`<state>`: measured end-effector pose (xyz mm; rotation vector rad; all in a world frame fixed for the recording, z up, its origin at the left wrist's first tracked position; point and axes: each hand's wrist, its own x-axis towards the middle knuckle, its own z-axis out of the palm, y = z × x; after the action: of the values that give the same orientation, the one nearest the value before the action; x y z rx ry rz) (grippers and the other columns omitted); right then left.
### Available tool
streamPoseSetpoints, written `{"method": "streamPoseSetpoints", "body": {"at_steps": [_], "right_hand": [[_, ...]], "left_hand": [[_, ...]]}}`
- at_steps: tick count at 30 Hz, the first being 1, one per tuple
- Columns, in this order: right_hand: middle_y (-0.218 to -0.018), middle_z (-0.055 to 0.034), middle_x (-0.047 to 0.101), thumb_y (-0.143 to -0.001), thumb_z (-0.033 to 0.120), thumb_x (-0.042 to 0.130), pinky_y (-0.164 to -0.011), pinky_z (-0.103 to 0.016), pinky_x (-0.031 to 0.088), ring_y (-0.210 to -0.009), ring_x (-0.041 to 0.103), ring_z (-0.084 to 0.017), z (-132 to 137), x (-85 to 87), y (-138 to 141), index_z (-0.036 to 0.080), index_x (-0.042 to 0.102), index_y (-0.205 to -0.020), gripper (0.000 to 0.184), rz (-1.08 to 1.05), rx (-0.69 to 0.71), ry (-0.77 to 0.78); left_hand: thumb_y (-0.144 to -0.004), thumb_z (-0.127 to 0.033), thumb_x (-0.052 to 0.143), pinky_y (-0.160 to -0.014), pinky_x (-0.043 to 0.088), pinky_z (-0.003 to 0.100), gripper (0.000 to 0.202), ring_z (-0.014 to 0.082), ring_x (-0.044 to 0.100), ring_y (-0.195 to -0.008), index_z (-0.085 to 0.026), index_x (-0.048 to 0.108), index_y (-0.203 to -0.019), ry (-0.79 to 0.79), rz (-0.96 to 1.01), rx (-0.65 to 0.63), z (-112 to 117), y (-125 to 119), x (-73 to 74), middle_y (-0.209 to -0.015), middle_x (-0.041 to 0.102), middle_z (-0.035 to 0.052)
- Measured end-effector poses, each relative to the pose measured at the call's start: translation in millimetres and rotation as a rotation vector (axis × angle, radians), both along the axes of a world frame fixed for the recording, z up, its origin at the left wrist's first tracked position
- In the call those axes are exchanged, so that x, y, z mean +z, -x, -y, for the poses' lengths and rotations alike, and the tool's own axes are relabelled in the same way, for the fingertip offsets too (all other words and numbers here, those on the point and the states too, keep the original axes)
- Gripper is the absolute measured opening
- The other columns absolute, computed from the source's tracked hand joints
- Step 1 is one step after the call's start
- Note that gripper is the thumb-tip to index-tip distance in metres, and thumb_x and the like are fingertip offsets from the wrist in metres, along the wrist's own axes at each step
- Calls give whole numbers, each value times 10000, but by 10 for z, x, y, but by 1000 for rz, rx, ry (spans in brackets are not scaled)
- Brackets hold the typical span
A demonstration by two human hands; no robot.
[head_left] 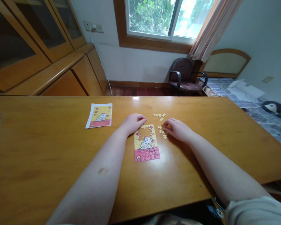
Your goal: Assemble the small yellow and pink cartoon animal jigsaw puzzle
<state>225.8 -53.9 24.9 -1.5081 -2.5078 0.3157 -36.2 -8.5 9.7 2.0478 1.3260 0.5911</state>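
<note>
A jigsaw puzzle (145, 153) lies on the table, with a white cartoon animal on a yellow and pink ground. An opening shows bare wood in its upper part. My left hand (134, 122) rests at the puzzle's upper left corner, fingers pressed together; what they hold, if anything, is hidden. To the right of the puzzle, my right hand (176, 128) has thumb and fingers closed on a puzzle piece at the edge of a small group of loose yellow pieces (160, 132). Farther back lie several more loose yellow pieces (159, 115).
A printed reference picture (100, 116) with the same animal lies on the wooden table (61, 140) at left. Beyond the table stand a wooden cabinet (61, 75), a dark office chair (184, 75) and a bed (259, 109). The table's front edge runs close below my arms.
</note>
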Motion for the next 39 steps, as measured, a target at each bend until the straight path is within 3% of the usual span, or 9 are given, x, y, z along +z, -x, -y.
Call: {"method": "streamPoseSetpoints", "body": {"at_steps": [6, 11, 17, 22, 28, 33, 39], "right_hand": [[-924, -57, 681, -879, 261, 573, -802, -253, 475, -820, 648, -166, -10, 13, 13, 200, 721, -877, 161, 20, 20, 15], [-924, -54, 658, -840, 204, 592, -753, -258, 474, -790, 630, -161, -1, 31, 48, 193, 680, -856, 90, 17, -54, 60], [-823, -34, 644, -798, 172, 615, -706, -247, 458, -747, 590, -145, -6, 3, -2, 181, 641, -810, 30, -74, -31, 42], [-886, -56, 686, -851, 179, 559, -722, -275, 493, -756, 624, -153, 67, 122, -19, 203, 704, -990, 202, -227, -41, 51], [-927, -66, 712, -842, 194, 599, -772, -291, 525, -809, 658, -168, 258, 205, 159, 199, 735, -973, 189, -300, 17, 180], [-949, -54, 728, -853, 197, 612, -788, -276, 523, -845, 668, -170, 411, 136, 411, 230, 738, -1030, 220, -243, 172, 201], [-847, -65, 719, -863, 290, 637, -747, -292, 505, -769, 650, -169, 429, -89, 602, 221, 739, -1025, 203, -239, 260, -5]], "left_hand": [[-828, -437, 512, -800, 471, 326, 325, 211, 625, -892, -209, 728, -911, 6, -13, 1, 1, -7, 16, -963, 720, 48], [-830, -434, 511, -796, 472, 323, 321, 210, 625, -888, -210, 727, -907, 4, -3, 1, 2, -8, 21, -958, 719, 46], [-828, -420, 523, -759, 476, 310, 310, 199, 629, -828, -202, 730, -904, 9, -18, 18, 20, -18, 50, -910, 720, 46], [-818, -400, 535, -725, 477, 299, 299, 186, 624, -787, -197, 731, -917, 16, -11, 12, 13, -14, 23, -880, 713, 44], [-766, -349, 588, -695, 473, 290, 254, 168, 615, -757, -210, 733, -921, 7, -33, -7, 3, -9, -11, -863, 704, 33], [-732, -307, 622, -722, 481, 285, 241, 167, 621, -775, -215, 742, -920, -35, -69, -76, -21, 0, -42, -871, 708, 34], [-749, -315, 609, -729, 487, 292, 199, 180, 625, -792, -218, 753, -848, -72, -104, -110, -35, 5, -53, -852, 714, 36]]}}
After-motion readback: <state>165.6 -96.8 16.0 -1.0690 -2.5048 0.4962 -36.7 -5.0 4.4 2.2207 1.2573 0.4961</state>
